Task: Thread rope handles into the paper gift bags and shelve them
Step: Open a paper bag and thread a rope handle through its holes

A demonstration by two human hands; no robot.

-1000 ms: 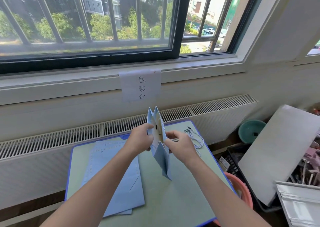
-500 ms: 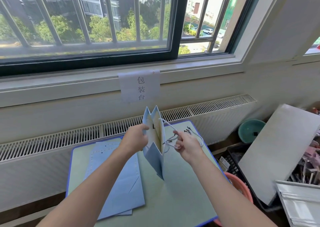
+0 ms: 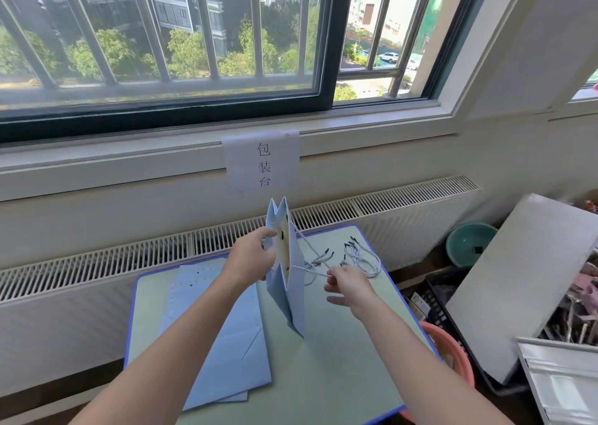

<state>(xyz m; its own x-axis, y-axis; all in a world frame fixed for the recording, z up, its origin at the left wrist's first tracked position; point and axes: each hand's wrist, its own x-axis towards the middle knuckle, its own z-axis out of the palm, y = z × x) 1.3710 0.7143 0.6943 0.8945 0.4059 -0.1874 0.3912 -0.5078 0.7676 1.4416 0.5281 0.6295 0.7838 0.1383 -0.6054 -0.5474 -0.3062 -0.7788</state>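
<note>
— So where was the bag [image 3: 293, 282]?
— Upright above the table [image 3: 339, 376], held edge-on between both hands. The left hand [image 3: 252, 259] gripped its left side near the mouth.
— And the right hand [image 3: 348, 283]?
— Just beside the bag, pinching a rope [image 3: 310, 271] that ran into its right wall. Spare ropes [image 3: 362, 259] lay on the table beyond; flat bags [image 3: 223, 337] lay left.

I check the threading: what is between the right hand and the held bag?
In the head view, only the rope spans from the bag to the right hand.
</note>
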